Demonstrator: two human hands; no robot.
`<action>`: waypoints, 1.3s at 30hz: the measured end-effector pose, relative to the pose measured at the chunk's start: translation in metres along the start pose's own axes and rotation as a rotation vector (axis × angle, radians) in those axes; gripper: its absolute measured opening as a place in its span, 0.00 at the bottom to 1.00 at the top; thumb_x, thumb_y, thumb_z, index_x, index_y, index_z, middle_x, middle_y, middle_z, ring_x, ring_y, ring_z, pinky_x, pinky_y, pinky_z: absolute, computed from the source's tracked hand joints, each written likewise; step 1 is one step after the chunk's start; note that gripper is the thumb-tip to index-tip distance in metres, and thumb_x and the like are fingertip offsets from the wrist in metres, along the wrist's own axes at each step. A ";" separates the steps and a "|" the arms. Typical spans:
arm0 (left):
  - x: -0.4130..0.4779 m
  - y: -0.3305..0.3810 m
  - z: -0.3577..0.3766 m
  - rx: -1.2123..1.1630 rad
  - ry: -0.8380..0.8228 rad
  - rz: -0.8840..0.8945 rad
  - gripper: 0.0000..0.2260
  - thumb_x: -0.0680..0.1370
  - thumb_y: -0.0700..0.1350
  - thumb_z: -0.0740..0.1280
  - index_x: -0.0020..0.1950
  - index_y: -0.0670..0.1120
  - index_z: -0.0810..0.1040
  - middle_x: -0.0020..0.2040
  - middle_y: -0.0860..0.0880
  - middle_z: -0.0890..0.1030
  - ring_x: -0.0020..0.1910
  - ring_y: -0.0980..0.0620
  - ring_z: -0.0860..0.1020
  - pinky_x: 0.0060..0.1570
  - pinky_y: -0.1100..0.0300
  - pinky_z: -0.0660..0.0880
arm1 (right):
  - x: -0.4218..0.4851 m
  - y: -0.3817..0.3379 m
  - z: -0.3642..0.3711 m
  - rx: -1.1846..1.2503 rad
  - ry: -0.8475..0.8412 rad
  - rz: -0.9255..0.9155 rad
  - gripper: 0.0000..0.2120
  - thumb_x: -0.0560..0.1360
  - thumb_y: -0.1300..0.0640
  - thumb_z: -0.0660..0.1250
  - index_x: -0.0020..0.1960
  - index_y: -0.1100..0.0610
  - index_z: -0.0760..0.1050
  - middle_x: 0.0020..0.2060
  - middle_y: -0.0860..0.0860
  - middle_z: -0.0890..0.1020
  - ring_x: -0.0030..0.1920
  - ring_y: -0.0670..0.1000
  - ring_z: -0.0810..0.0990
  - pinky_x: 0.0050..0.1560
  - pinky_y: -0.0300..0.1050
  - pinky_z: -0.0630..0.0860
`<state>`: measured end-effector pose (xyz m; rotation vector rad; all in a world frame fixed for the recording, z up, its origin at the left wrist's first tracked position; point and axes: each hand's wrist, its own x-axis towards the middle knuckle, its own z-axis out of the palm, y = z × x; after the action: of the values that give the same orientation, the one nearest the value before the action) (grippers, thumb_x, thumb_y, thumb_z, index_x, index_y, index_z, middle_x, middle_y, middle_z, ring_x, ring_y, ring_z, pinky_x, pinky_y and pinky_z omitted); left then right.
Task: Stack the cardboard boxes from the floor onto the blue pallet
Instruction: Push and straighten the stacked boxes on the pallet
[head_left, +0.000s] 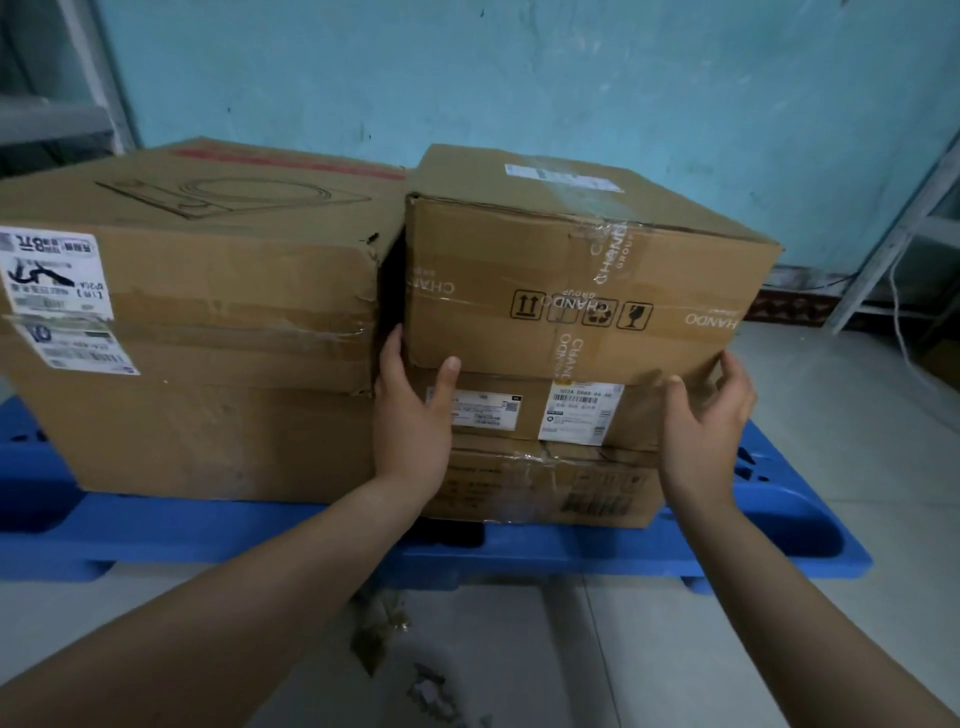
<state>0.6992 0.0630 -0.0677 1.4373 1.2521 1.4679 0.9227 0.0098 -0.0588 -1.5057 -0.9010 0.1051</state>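
Top box (571, 270): brown corrugated cardboard, squarish, crossed with clear printed tape, handling symbols on the front; set on a flatter box.
Lower box (545, 488): shallow cardboard with white labels and crinkled tape, resting on the blue pallet (571, 556).
Large box (208, 312): broad, dented at the corner, just beside on the left.
Pallet: smooth moulded plastic on pale floor (649, 649) tiles.
Left hand (413, 415): open, fingers straight in the gap between boxes, thumb pressing the top box's lower front edge.
Right hand (706, 415): open, loosely cupped at the lower right corner; contact unclear.
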 end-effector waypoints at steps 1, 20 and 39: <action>0.001 -0.002 -0.001 0.000 -0.007 0.004 0.30 0.78 0.56 0.64 0.77 0.55 0.56 0.72 0.52 0.69 0.58 0.64 0.72 0.60 0.58 0.70 | 0.002 0.000 0.001 0.027 -0.012 0.009 0.30 0.78 0.51 0.64 0.77 0.52 0.58 0.73 0.52 0.64 0.73 0.51 0.64 0.74 0.57 0.62; 0.013 -0.005 0.019 0.005 0.135 -0.043 0.26 0.80 0.51 0.62 0.76 0.49 0.59 0.73 0.48 0.67 0.70 0.49 0.69 0.68 0.48 0.69 | 0.006 0.015 0.006 -0.102 0.120 0.074 0.30 0.76 0.55 0.62 0.77 0.50 0.59 0.76 0.51 0.60 0.76 0.54 0.59 0.74 0.64 0.58; -0.010 0.004 0.018 -0.021 0.068 -0.106 0.31 0.80 0.41 0.61 0.79 0.52 0.50 0.78 0.52 0.53 0.74 0.47 0.63 0.70 0.46 0.66 | 0.013 0.029 -0.014 -0.054 -0.050 0.338 0.38 0.75 0.49 0.66 0.79 0.45 0.50 0.77 0.51 0.55 0.73 0.60 0.63 0.69 0.66 0.66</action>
<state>0.7186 0.0552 -0.0687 1.2964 1.3302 1.4647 0.9522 0.0098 -0.0759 -1.7021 -0.6862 0.3682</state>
